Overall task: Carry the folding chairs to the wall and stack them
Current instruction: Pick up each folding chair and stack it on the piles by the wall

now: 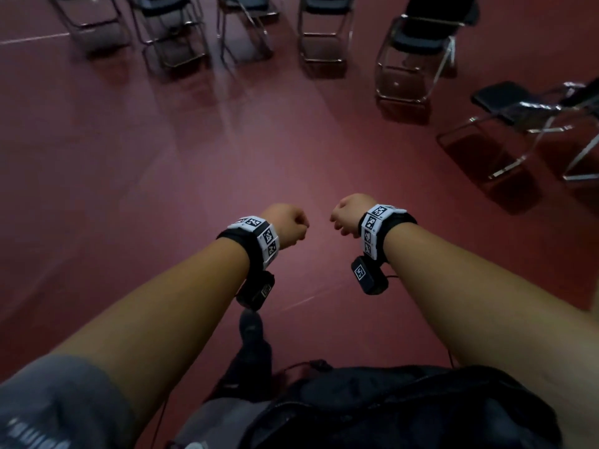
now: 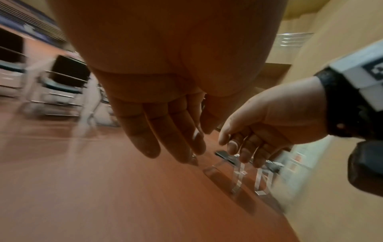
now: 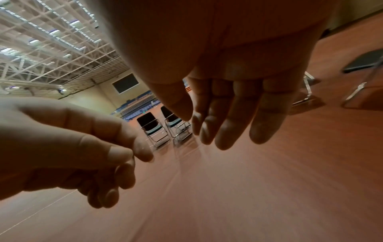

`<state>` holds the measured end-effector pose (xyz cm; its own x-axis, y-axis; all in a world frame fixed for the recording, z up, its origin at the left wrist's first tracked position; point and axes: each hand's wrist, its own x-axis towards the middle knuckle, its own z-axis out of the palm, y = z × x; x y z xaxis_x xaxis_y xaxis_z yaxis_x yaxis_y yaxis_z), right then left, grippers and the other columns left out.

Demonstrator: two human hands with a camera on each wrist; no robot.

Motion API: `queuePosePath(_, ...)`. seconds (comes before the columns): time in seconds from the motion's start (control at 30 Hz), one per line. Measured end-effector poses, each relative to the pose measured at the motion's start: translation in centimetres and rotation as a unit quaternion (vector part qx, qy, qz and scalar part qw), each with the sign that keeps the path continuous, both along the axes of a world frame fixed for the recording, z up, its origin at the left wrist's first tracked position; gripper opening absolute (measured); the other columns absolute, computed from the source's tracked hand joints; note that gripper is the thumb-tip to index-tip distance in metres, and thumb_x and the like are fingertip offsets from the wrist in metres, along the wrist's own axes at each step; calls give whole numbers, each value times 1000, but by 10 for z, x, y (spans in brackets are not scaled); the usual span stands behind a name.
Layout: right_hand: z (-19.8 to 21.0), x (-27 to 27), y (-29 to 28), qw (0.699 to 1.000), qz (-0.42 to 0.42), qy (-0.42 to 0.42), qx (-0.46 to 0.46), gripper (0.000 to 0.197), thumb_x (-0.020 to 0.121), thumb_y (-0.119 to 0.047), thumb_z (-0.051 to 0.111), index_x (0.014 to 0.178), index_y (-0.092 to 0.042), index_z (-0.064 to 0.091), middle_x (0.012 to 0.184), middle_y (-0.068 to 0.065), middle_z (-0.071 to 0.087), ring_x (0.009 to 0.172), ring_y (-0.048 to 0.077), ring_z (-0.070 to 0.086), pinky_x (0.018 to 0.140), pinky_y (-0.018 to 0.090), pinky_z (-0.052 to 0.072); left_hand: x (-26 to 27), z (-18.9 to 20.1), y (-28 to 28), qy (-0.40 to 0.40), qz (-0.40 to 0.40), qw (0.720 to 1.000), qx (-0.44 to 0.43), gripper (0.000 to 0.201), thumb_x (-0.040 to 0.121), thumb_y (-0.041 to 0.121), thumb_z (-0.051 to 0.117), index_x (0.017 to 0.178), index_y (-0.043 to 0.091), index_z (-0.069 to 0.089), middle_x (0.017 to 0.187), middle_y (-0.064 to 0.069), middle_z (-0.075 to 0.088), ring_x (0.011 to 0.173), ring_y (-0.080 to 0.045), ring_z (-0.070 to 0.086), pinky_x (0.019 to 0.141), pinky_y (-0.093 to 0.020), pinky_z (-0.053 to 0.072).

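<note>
The left hand (image 1: 288, 226) and the right hand (image 1: 348, 215) hang empty, fingers loosely relaxed. The folding chairs (image 1: 418, 56) stand unfolded across the red floor (image 1: 194, 173), well apart from both hands. It seems the approach step; next, one chair needs reaching and folding.

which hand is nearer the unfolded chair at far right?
Right. The right hand hangs empty over the floor on the side of the far-right chair; the left hand is beyond it, farther left.
</note>
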<state>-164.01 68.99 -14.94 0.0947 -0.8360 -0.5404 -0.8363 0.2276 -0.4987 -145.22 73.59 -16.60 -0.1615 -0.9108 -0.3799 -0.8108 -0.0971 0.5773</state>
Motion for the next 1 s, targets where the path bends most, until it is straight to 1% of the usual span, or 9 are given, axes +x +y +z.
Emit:
queuePosePath(0.13,-9,80,-83,999,50,7,-13,20,97,-17,61,94,-6,77,88,4,79,81,23,78,57,28,54,71,-15,-70,22,64,998,5,21,95,12,58,105,16,76,89,0,80,77,-17,76,75,-29,60)
queuePosePath(0.3,-4,181,-187,993,114,44,1,23,96,-19,58,95,-8,78,88,4,80,82,23,79,75,38,63,172,-15,-165,20,108,994,25,19,93,14,58,101,17,76,86,1,80,75,-15,76,81,-37,63)
queuePosePath(0.37,5,217,-230,991,126,44,-19,25,97,-19,57,94,-6,79,89,6,80,84,25,78,78,40,64,206,-8,-204,22,119,992,22,19,93,13,59,101,15,76,87,0,80,76,-16,77,82,-37,63)
queuePosePath(0.5,18,275,-305,990,138,26,-33,25,96,-20,58,91,-7,78,85,5,80,81,24,79,71,36,62,263,6,-276,24,150,988,15,17,94,15,60,102,17,76,86,3,80,74,-14,77,79,-33,62)
queuePosePath(0.67,10,331,-405,988,153,8,-32,22,95,-20,59,89,-9,77,84,3,80,77,22,78,58,29,56,311,6,-367,35,174,984,9,14,95,14,61,99,17,75,86,2,80,74,-18,77,77,-33,61)
queuePosePath(0.83,0,388,-533,986,157,-49,-11,20,97,-17,60,96,-6,76,88,5,80,80,23,79,64,31,60,360,6,-477,19,194,981,17,14,96,15,61,100,16,75,87,3,79,74,-16,77,77,-33,62)
queuePosePath(0.9,0,413,-586,985,153,-81,18,19,98,-16,61,100,-4,75,92,6,80,80,23,79,73,36,64,381,10,-522,17,226,974,17,14,96,16,61,100,17,74,87,3,79,75,-15,77,73,-30,60)
queuePosePath(0.93,2,423,-606,984,144,-98,35,18,99,-16,61,102,-4,74,93,7,79,80,24,79,78,41,65,390,13,-539,21,246,969,17,14,96,15,61,99,17,74,86,3,79,74,-15,76,67,-27,58)
queuePosePath(1.0,9,445,-651,981,140,-121,52,18,99,-15,61,106,-3,72,93,9,78,79,25,78,78,42,64,407,17,-575,39,289,957,13,12,94,14,62,94,16,74,83,2,79,72,-17,76,58,-23,50)
